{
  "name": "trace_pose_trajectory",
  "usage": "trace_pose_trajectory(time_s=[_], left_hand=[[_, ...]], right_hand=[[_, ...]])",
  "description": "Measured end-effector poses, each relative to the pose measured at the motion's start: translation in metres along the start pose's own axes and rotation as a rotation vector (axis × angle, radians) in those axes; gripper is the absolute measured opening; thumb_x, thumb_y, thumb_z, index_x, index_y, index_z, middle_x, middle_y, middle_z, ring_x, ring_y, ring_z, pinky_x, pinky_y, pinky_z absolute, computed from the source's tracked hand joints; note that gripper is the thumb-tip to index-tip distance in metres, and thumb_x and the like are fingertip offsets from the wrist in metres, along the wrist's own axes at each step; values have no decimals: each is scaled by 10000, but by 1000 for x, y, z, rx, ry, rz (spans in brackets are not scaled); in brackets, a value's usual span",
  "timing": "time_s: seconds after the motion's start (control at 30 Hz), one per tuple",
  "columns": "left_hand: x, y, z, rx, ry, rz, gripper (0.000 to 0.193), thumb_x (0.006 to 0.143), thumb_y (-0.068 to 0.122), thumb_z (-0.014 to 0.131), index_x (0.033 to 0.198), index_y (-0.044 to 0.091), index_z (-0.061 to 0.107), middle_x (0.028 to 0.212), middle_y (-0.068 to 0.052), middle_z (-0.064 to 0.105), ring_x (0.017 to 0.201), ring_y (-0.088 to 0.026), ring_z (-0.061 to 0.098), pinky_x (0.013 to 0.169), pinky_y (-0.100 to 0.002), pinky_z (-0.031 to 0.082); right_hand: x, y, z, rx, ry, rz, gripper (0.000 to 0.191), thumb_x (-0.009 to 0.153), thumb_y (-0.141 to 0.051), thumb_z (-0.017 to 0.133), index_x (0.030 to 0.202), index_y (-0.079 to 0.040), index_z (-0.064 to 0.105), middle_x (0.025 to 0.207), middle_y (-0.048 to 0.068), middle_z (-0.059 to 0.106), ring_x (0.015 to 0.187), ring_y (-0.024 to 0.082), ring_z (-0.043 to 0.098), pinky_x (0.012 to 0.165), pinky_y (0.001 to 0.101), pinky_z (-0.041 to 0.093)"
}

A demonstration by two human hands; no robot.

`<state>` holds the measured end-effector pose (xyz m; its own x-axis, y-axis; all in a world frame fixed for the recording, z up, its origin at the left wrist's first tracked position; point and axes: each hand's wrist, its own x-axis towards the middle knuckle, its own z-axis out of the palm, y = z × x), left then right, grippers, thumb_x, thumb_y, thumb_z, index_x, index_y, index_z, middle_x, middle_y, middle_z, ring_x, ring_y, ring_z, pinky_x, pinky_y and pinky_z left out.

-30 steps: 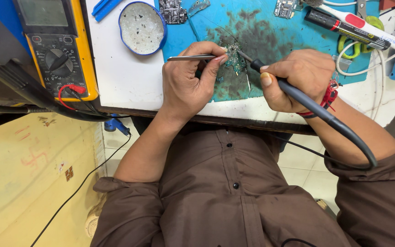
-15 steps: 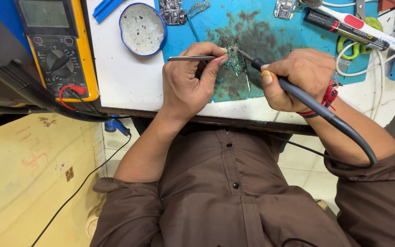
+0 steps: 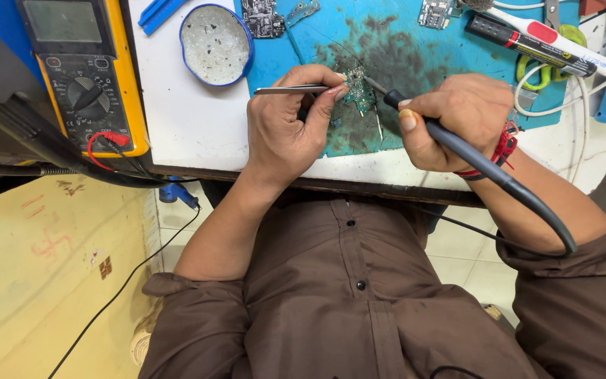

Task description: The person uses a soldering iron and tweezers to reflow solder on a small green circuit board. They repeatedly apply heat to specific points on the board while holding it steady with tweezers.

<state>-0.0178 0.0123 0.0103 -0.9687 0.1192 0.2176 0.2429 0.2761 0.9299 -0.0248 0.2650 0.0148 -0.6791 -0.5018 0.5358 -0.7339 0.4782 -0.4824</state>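
My left hand [image 3: 290,133] is closed around thin metal tweezers [image 3: 289,90], whose tips rest on a small green circuit board [image 3: 359,85]. That board lies on a stained blue work mat [image 3: 387,56]. From the right, my right hand [image 3: 457,119] grips a black soldering iron [image 3: 471,154]. Its tip touches the same board, close to the tweezer tips. A thick black cable runs from the iron back over my right forearm.
A yellow multimeter [image 3: 82,77] with red and black leads stands at the left. A round blue-rimmed tin [image 3: 215,43] sits behind my left hand. Other small circuit boards [image 3: 262,15], a white and red tool [image 3: 562,42], scissors with green handles [image 3: 562,42] and white cables lie further back.
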Motion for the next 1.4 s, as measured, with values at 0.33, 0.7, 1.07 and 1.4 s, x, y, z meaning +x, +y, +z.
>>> trace_pose_trajectory(time_s=[0.33,0.7,1.07,1.4], left_hand=[[0,2,-1,12,7,3,92,1032,84,752,1100,63,692,927,-35,738,710,-80,671,627,-232,515],[0,-1,0,13,-1,9,81,1033,98,745,1089,65,697,929,-38,740,701,-75,670,607,-226,510],[1,0,-1,17,-5,12,84,1037,87,746,1096,61,692,909,-35,730,693,-74,660,614,-231,502],[0,-1,-1,22,1,17,90,1035,96,749,1096,65,691,918,-34,735,697,-75,660,610,-231,498]], right_hand=[[2,-2,-1,-20,13,16,104,1012,-61,723,947,-31,648,763,77,650,635,252,623,558,343,472],[-1,0,1,-20,14,29,115,995,-49,734,924,-31,645,739,75,647,607,250,605,537,341,452],[3,-3,0,-30,12,29,98,1013,-64,734,962,-29,658,739,76,634,616,248,619,557,339,470],[1,-2,0,-28,0,48,102,992,-109,716,965,-31,655,735,78,638,576,236,615,551,338,459]])
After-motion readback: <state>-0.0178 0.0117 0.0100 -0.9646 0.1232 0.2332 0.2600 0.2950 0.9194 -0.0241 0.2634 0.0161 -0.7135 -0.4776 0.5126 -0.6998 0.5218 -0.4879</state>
